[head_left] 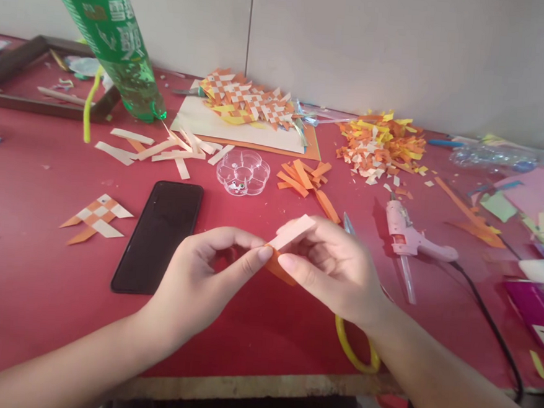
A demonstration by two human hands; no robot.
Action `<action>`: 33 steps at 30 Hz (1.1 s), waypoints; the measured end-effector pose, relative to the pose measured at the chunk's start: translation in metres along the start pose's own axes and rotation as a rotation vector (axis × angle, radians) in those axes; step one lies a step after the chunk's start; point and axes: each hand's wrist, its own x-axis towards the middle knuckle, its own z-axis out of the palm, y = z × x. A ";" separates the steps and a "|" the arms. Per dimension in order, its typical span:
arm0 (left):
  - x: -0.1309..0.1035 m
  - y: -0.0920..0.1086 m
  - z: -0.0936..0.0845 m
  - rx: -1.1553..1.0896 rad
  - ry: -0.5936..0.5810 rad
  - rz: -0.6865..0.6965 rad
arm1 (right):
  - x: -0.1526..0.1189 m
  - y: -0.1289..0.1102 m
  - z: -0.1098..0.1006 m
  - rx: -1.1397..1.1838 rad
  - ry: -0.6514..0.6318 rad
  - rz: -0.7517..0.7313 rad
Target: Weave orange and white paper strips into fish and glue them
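Observation:
Above the front part of the table, my left hand [211, 274] pinches an orange paper strip [280, 270] between thumb and forefinger. A cream paper strip [297, 232] crosses it and points up to the right. My right hand [330, 267] is closed round the same strips, its thumb by the orange one; its curled fingers partly hide how the two join. Yellow-handled scissors [357, 353] lie under my right wrist, mostly covered. To the left rests a woven orange and cream paper fish [98, 215], beside a black phone [160, 236].
Loose cream strips [164, 150], orange strips [304, 178] and a clear flower-shaped tray [227, 175] with small eyes lie ahead. Farther back are woven fish [249, 100], paper scraps [381, 143] and a green bottle [113, 37]. A corded pink glue gun [403, 229] lies right.

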 end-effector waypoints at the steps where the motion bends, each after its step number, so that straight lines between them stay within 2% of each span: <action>1: 0.000 0.000 -0.001 0.012 0.004 0.005 | 0.000 0.000 -0.001 -0.038 -0.005 -0.009; 8: -0.001 -0.002 0.001 0.023 0.015 -0.045 | 0.000 0.005 0.000 -0.281 0.081 -0.157; 10: -0.002 -0.004 0.002 0.044 0.082 -0.023 | 0.002 0.005 -0.003 -0.417 0.135 -0.266; 12: -0.003 -0.005 0.004 0.040 0.214 0.029 | 0.004 0.005 -0.009 -0.599 0.191 -0.433; 14: -0.004 -0.006 0.005 -0.087 0.271 0.049 | 0.003 0.002 -0.015 -0.799 0.219 -0.594; 15: -0.004 -0.005 0.005 -0.189 0.238 0.020 | 0.002 0.000 -0.018 -0.894 0.217 -0.659; 19: -0.003 -0.002 0.005 -0.510 -0.039 -0.230 | -0.004 -0.005 -0.023 -1.139 0.234 -0.792; 24: 0.001 0.002 0.005 -0.656 -0.108 -0.351 | -0.005 -0.004 -0.017 -1.133 0.202 -0.795; 29: 0.002 -0.001 0.004 -0.635 -0.057 -0.303 | 0.002 -0.004 -0.027 -1.019 0.185 -0.752; 31: 0.002 -0.004 0.004 -0.618 -0.010 -0.253 | 0.004 -0.006 -0.039 -0.963 0.251 -0.700; 33: 0.002 -0.005 0.003 -0.603 0.028 -0.220 | 0.003 -0.009 -0.053 -0.950 0.397 -0.620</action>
